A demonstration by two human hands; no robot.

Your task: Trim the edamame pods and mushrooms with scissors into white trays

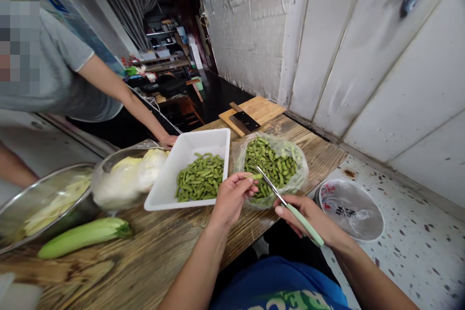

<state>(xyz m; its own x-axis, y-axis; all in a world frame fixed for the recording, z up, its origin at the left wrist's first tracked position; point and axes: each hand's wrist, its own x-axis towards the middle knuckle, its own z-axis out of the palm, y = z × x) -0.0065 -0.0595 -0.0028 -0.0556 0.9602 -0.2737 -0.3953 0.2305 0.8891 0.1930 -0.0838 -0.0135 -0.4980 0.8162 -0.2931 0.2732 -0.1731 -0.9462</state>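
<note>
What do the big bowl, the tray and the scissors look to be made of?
Bowl: metal, probably stainless steel, from its silvery, shiny rim.
Tray: likely plastic, smooth, plain white, with rounded corners.
Scissors: shiny metal blades; the pale green handles look like plastic, judging by their even colour.

A blue top [281,276] bears green-and-white lettering [294,300] above black legwear [290,242].

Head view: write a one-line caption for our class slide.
Left hand holding a green pod, right hand holding scissors, at an open plastic bag of pods.
</note>
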